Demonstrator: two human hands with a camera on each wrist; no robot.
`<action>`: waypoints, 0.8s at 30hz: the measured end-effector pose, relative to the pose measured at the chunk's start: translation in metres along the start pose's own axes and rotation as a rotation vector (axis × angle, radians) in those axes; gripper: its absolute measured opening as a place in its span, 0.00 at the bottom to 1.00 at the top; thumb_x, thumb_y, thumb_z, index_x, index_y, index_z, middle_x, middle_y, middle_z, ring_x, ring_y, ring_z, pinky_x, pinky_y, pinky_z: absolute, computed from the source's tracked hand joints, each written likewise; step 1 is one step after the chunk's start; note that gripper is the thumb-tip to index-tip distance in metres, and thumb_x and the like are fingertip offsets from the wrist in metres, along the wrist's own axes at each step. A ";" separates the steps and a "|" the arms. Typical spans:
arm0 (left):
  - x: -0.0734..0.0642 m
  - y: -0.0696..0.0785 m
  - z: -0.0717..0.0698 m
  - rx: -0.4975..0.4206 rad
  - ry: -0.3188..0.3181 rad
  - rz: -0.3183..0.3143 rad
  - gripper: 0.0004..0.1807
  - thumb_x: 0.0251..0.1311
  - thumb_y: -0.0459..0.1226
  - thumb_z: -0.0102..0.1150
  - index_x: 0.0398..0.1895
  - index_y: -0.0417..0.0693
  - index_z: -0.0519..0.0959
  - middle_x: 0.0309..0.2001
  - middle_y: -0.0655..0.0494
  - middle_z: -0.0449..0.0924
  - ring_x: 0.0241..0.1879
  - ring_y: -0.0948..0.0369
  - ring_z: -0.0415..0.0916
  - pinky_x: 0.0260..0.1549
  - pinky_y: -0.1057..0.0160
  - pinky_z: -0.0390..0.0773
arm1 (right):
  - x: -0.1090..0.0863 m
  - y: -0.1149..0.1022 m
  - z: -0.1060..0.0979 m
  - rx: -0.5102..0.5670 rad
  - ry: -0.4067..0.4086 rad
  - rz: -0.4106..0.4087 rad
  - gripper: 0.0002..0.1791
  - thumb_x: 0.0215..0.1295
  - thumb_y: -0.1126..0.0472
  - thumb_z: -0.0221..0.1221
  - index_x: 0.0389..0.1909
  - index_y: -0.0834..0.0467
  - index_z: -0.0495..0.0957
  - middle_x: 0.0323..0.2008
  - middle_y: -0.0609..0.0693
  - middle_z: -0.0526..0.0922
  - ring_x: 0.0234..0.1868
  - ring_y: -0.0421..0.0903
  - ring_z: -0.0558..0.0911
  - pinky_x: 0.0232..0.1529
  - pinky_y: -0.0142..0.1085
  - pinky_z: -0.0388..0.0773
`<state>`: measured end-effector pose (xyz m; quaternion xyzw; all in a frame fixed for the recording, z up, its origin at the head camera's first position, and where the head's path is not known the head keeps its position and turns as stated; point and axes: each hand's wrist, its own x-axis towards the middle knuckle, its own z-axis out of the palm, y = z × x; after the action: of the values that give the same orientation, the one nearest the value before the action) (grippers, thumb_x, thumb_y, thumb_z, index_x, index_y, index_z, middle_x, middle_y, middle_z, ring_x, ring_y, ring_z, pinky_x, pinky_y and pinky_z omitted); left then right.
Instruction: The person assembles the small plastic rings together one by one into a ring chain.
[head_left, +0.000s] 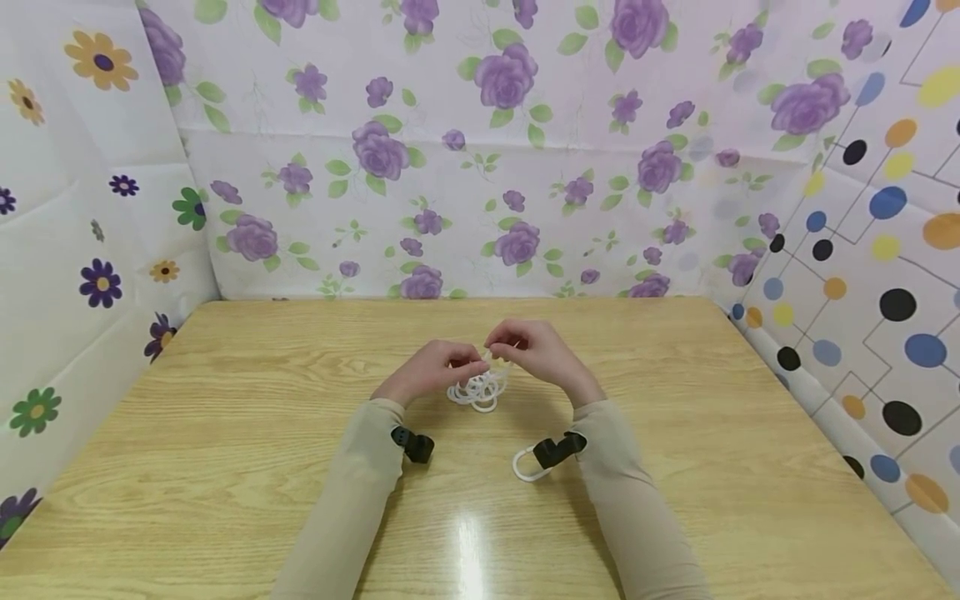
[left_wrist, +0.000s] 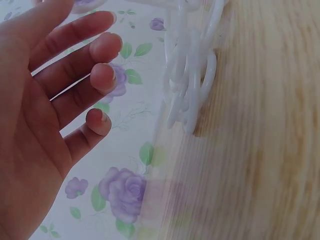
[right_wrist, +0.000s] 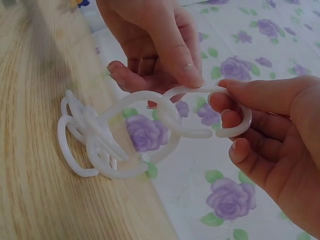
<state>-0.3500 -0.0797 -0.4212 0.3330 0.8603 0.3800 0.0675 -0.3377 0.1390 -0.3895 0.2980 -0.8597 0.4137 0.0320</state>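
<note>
An oval white plastic link (right_wrist: 247, 118) with a gap in its side is held between both hands. My right hand (head_left: 538, 348) pinches one end of it between thumb and fingertips. Along its upper side, the left hand (head_left: 441, 367) grips it with the thumb and a finger; in the left wrist view its other fingers are loosely bent. Through the held link passes another link (right_wrist: 136, 96), joined to a bunched chain of white links (head_left: 480, 390) that reaches down to the table below the hands.
One separate white link (head_left: 531, 478) lies on the wooden table (head_left: 225, 467) beside the right wrist, partly behind the black wrist camera (head_left: 555, 451). Flowered cloth (head_left: 450, 208) stands behind the table, and patterned cloths line its left and right sides.
</note>
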 end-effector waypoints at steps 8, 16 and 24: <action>0.000 -0.001 0.001 0.004 -0.013 0.020 0.17 0.70 0.50 0.51 0.35 0.48 0.82 0.26 0.49 0.79 0.24 0.62 0.68 0.29 0.64 0.69 | 0.000 0.001 0.001 -0.024 -0.026 0.007 0.06 0.68 0.60 0.59 0.40 0.56 0.82 0.32 0.50 0.85 0.32 0.42 0.79 0.36 0.36 0.76; 0.001 0.001 0.000 0.011 -0.009 0.021 0.14 0.70 0.48 0.52 0.36 0.49 0.81 0.24 0.52 0.78 0.24 0.62 0.69 0.29 0.64 0.69 | -0.002 0.005 -0.002 -0.030 -0.077 0.045 0.10 0.72 0.60 0.53 0.46 0.60 0.79 0.37 0.56 0.84 0.37 0.54 0.81 0.34 0.35 0.76; -0.001 -0.001 -0.002 0.020 -0.014 0.002 0.13 0.70 0.46 0.52 0.35 0.49 0.80 0.26 0.51 0.78 0.26 0.62 0.69 0.31 0.64 0.69 | -0.010 0.006 -0.007 -0.051 -0.082 0.061 0.10 0.73 0.59 0.52 0.47 0.57 0.78 0.39 0.58 0.84 0.39 0.51 0.81 0.38 0.37 0.77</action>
<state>-0.3505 -0.0827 -0.4206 0.3371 0.8633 0.3690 0.0698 -0.3342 0.1517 -0.3919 0.2874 -0.8793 0.3798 -0.0083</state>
